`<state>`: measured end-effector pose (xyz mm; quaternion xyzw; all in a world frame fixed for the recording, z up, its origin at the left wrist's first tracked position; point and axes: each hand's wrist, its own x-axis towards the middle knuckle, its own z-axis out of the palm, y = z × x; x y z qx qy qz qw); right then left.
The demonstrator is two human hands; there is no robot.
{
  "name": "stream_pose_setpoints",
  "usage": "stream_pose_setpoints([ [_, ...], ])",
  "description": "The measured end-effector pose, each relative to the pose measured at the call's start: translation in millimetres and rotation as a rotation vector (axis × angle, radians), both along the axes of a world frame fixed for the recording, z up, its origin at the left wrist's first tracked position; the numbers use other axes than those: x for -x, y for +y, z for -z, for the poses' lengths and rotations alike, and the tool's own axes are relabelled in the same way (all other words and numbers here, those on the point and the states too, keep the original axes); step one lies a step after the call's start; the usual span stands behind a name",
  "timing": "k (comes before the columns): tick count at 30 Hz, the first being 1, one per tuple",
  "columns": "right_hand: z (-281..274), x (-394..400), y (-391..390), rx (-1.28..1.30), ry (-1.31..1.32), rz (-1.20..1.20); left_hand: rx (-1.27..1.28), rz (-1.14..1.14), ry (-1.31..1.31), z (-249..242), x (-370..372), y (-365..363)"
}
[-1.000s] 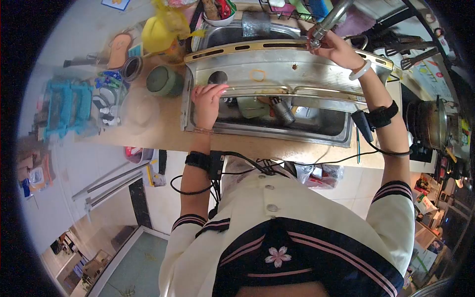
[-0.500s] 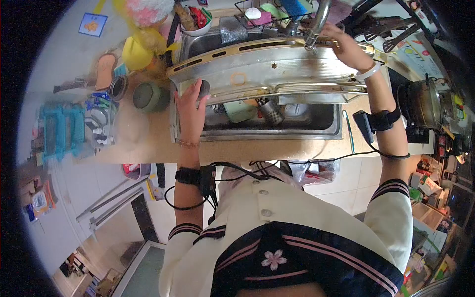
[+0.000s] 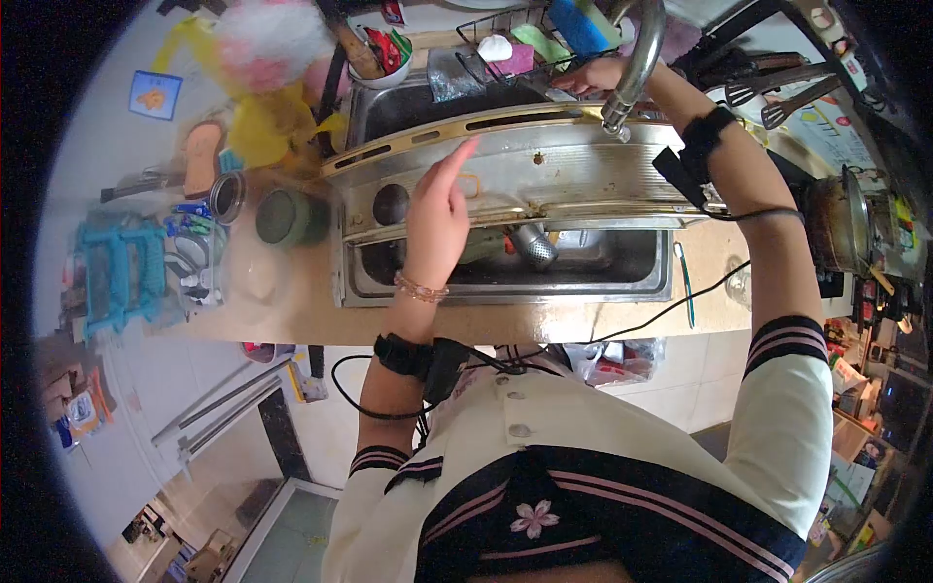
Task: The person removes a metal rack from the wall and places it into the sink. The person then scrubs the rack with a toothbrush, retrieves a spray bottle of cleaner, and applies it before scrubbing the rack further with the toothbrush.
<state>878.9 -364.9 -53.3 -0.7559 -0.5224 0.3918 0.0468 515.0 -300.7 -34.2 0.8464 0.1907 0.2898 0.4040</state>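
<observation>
We're seeing the left hand outstretched, empty, above the slotted metal panel, spanning the sink presumably for support. Right hand hovering by far blue sponge; grip we can't tell.

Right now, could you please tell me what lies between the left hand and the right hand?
In the head view, the metal panel, with its slotted gold-coloured edge, lies between the left hand and right hand.

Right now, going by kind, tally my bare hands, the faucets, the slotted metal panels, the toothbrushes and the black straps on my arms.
Hands: 2 (left hand, right hand)
Faucet: 1
Slotted metal panel: 1
Toothbrush: 1
Black straps: 2
Total: 7
</observation>
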Motion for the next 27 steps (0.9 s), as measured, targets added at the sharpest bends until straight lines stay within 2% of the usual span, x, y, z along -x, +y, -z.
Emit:
stream_pose_setpoints([
  [1,2.6,4.6,3.4,0.019,-0.003,0.034,0.089,0.009,0.039,-2.8,3.8,0.1],
  [4,-2.7,13.8,3.4,0.042,0.009,0.088,-0.088,0.012,0.079,9.4,9.2,9.9],
  [6,29.8,-25.5,6.5,-0.066,0.013,-0.326,-0.06,0.014,0.094,11.7,10.2,11.5],
  [8,64.3,-48.5,17.6,-0.024,0.098,-0.372,-0.045,0.02,0.026,16.1,5.2,11.2],
  [9,68.6,-41.4,25.3,0.073,0.183,-0.212,-0.037,0.022,0.015,17.3,1.7,11.0],
  [11,66.3,-37.2,19.7,0.156,0.19,0.031,-0.02,0.029,-0.005,18.2,-4.0,9.9],
  [14,22.8,-26.9,-2.4,0.044,0.135,0.086,0.227,0.058,0.12,10.8,-6.1,4.6],
  [17,-19.6,-15.3,-25.0,-0.102,0.106,0.095,0.359,0.062,0.169,17.2,-13.1,4.3],
  [21,-19.1,-13.0,-27.1,-0.155,0.036,0.114,0.274,0.135,0.124,1.5,-29.2,-6.2],
  [26,-1.6,-3.3,-11.0,-0.143,-0.007,0.136,0.081,0.114,-0.002,-9.4,-22.8,-6.3],
  [27,-3.0,-2.8,-11.2,-0.145,-0.015,0.135,-0.143,0.078,-0.035,-20.9,-19.2,-4.6],
])
